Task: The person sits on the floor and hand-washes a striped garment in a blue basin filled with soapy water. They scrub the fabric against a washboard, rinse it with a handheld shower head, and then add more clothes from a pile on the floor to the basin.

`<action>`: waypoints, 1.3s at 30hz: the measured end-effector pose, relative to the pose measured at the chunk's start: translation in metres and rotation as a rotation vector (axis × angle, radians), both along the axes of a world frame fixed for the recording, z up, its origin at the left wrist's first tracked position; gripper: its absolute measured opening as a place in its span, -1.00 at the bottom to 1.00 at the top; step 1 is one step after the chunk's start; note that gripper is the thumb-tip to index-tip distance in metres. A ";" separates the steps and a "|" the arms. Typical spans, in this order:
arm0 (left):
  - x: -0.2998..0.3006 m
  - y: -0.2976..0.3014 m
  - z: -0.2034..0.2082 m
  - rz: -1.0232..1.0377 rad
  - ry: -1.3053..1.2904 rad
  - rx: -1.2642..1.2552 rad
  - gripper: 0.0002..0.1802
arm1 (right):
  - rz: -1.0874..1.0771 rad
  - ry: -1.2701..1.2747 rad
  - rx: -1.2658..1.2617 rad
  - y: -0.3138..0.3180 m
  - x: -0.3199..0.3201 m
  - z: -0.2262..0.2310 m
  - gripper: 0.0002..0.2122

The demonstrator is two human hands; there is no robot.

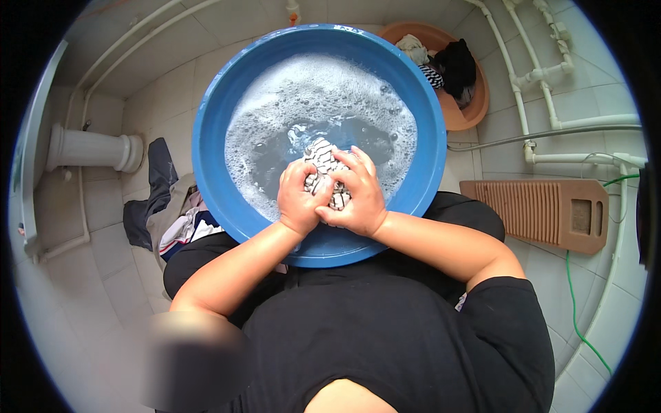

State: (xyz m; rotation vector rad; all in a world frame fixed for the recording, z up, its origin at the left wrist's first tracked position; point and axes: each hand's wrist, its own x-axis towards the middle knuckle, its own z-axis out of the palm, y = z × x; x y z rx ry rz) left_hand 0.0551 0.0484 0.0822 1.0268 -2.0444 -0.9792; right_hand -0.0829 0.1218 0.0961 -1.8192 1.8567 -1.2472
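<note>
Head view: the left hand (297, 197) and the right hand (363, 197) are positioned side by side over the near half of a large round blue basin (208, 165). Both hands are closed on a single bunched cloth (319, 153), white with a black line pattern. The left hand grips the cloth from its left side; the right hand grips it from its right side, with the fingers curled over it. The bases of the two hands meet on the near side of the cloth. The far end of the cloth projects beyond the fingers, toward the centre of the basin; whether it touches the water (267, 165) cannot be told. White foam (310, 86) covers much of the water surface, mainly along the far side and both flanks, with a darker patch around the cloth. The basin stands between the person's legs. Behind it, at the far right, an orange basin (456, 120) contains a black garment (458, 67), a pale cloth (412, 48) and a striped cloth (432, 76). A brown ribbed washboard (521, 210) lies to the right of the person's knee. A heap of clothing (180, 210) lies on the tiled floor (113, 251), left of the blue basin.
</note>
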 end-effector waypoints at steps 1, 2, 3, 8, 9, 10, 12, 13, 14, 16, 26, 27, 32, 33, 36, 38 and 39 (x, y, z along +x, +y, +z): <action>-0.004 -0.005 -0.004 0.016 0.010 0.056 -0.61 | -0.015 -0.027 -0.047 -0.004 0.000 -0.008 -0.52; -0.009 -0.009 -0.007 0.027 0.102 -0.009 -0.68 | -0.099 0.002 -0.125 -0.012 0.002 -0.005 -0.67; -0.011 -0.013 -0.010 0.018 0.091 0.011 -0.69 | -0.109 -0.028 -0.124 -0.017 0.001 -0.010 -0.70; -0.011 -0.032 -0.024 -0.096 0.134 0.090 -0.74 | -0.095 -0.122 -0.096 -0.036 -0.009 -0.022 -0.78; -0.011 -0.036 -0.026 -0.130 0.145 0.110 -0.74 | -0.073 -0.139 -0.060 -0.039 -0.012 -0.024 -0.79; -0.011 -0.041 -0.027 -0.136 0.136 0.131 -0.74 | -0.062 -0.159 -0.058 -0.043 -0.012 -0.025 -0.83; -0.012 -0.046 -0.029 -0.145 0.119 0.178 -0.74 | -0.045 -0.209 0.004 -0.049 -0.016 -0.029 -0.84; -0.012 -0.049 -0.029 -0.165 0.126 0.197 -0.74 | -0.036 -0.235 0.035 -0.052 -0.018 -0.031 -0.85; -0.012 -0.052 -0.030 -0.183 0.133 0.214 -0.74 | -0.011 -0.254 0.065 -0.056 -0.021 -0.033 -0.86; -0.010 -0.056 -0.033 -0.211 0.151 0.238 -0.74 | 0.019 -0.331 0.100 -0.060 -0.024 -0.035 -0.86; -0.009 -0.062 -0.040 -0.189 0.246 0.298 -0.75 | -0.043 -0.246 0.078 -0.060 -0.023 -0.036 -0.82; -0.010 -0.062 -0.043 -0.172 0.272 0.297 -0.75 | -0.049 -0.253 0.142 -0.062 -0.024 -0.032 -0.78; -0.014 -0.061 -0.036 0.020 0.246 0.495 -0.72 | -0.036 -0.331 0.337 -0.064 -0.029 -0.025 -0.59; -0.015 -0.064 -0.029 0.048 0.198 0.599 -0.71 | 0.012 -0.331 0.355 -0.061 -0.032 -0.015 -0.57; -0.030 -0.068 0.007 0.219 0.289 0.878 -0.73 | 0.260 -0.244 0.465 -0.042 -0.055 0.011 -0.17; -0.043 -0.063 0.047 0.175 0.297 0.916 -0.74 | 0.244 -0.325 0.472 -0.026 -0.063 0.038 -0.19; -0.053 -0.062 0.065 0.158 0.236 0.984 -0.71 | 0.221 -0.549 0.487 -0.017 -0.070 0.055 -0.31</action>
